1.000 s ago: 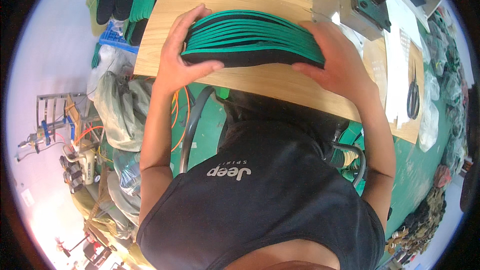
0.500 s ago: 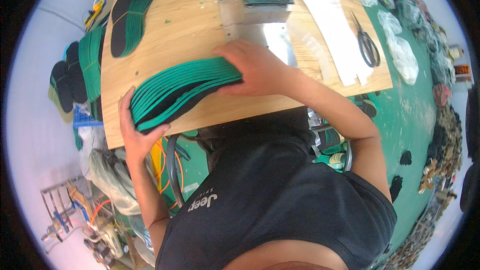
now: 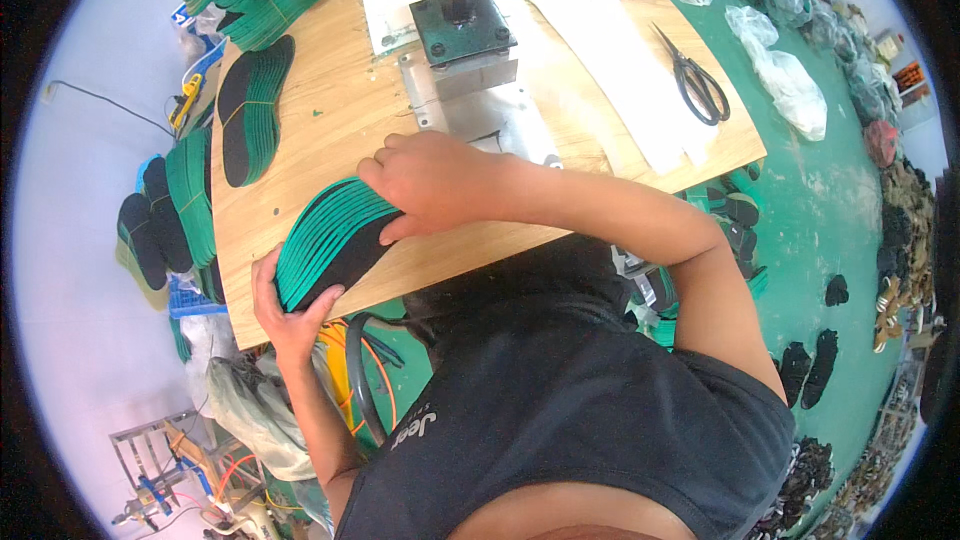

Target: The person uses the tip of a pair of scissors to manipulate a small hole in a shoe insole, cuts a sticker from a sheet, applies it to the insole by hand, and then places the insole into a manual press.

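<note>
Between my two hands is a stack of shoe insoles point(image 3: 338, 238) with green edges and a black face, held at the table's near left. My left hand point(image 3: 290, 315) is closed round its left end, with the thumb on the black face and the fingers along the outer side. At the other end my right hand point(image 3: 430, 185) grips the stack, fingers over the green edges and thumb below; it hides that end. The layers lie fanned and slightly curved. Behind the stack a similar insole bundle point(image 3: 252, 115), tied with a thin band, lies on the wooden table point(image 3: 330, 90).
A metal fixture with a black plate point(image 3: 462, 28) stands at the table's back middle. White sheet material point(image 3: 610, 60) and black scissors point(image 3: 695, 80) lie to the right. More insole piles point(image 3: 265, 0) rise at the back left. Clear plastic bags point(image 3: 780, 80) lie on the green floor.
My right hand has come left toward my left hand, and the stack looks shorter and more compact between them. The gap between its layers has closed. The whole view has shifted somewhat.
</note>
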### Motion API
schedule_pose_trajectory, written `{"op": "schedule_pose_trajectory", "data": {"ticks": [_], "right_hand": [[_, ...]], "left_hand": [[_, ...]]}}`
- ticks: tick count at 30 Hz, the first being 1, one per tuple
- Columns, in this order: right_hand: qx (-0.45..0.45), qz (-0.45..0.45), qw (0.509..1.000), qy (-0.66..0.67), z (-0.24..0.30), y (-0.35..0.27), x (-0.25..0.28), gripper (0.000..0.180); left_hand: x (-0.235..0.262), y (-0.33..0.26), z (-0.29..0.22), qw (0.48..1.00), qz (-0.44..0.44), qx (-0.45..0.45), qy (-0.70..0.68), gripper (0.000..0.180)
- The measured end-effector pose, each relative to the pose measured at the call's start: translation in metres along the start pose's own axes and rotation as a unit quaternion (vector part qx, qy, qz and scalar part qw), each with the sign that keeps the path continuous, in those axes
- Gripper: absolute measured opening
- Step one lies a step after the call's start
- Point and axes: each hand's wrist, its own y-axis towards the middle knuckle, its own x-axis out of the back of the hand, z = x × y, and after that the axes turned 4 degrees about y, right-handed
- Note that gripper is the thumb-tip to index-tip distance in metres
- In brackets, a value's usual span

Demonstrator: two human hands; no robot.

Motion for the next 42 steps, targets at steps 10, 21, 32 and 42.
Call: {"op": "schedule_pose_trajectory", "data": {"ticks": [10,21,32,42], "right_hand": [[0.042,-0.039,0.998,0.026,0.021,0.002,-0.018,0.054],[-0.126,0.006,0.992,0.003,0.015,-0.132,0.094,0.057],[-0.336,-0.366,0.868,0.022,-0.138,-0.233,0.211,0.059],[-0.408,-0.227,0.878,0.108,-0.342,-0.180,0.217,0.077]], "left_hand": [[0.005,-0.010,0.009,0.999,0.029,-0.009,-0.028,0.079],[0.018,0.093,0.065,0.988,0.007,0.098,-0.119,0.042],[-0.011,0.225,0.166,0.917,0.017,0.374,-0.134,0.058],[-0.021,0.243,0.143,0.915,0.164,0.324,-0.176,0.065]]}}
